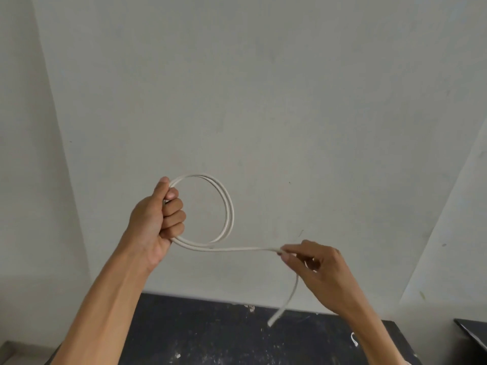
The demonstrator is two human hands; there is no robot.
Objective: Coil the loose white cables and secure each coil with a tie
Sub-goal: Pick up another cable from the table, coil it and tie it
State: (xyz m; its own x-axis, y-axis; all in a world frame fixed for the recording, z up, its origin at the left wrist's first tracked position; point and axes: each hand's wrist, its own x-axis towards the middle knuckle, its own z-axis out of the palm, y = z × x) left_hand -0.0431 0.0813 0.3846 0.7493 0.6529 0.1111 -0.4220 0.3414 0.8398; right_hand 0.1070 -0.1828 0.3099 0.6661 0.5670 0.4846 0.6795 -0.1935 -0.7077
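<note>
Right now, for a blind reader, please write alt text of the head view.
The left hand grips a white cable wound into two loops, while the right hand pinches its straight run, the free end hanging down. Behind: a pale wall and a dark surface.

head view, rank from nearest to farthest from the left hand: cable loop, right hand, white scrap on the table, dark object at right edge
1. cable loop, gripped in the left hand itself.
2. right hand, off to the right, pinching the cable.
3. white scrap, lower right on the table.
4. dark object, far right edge.
</note>
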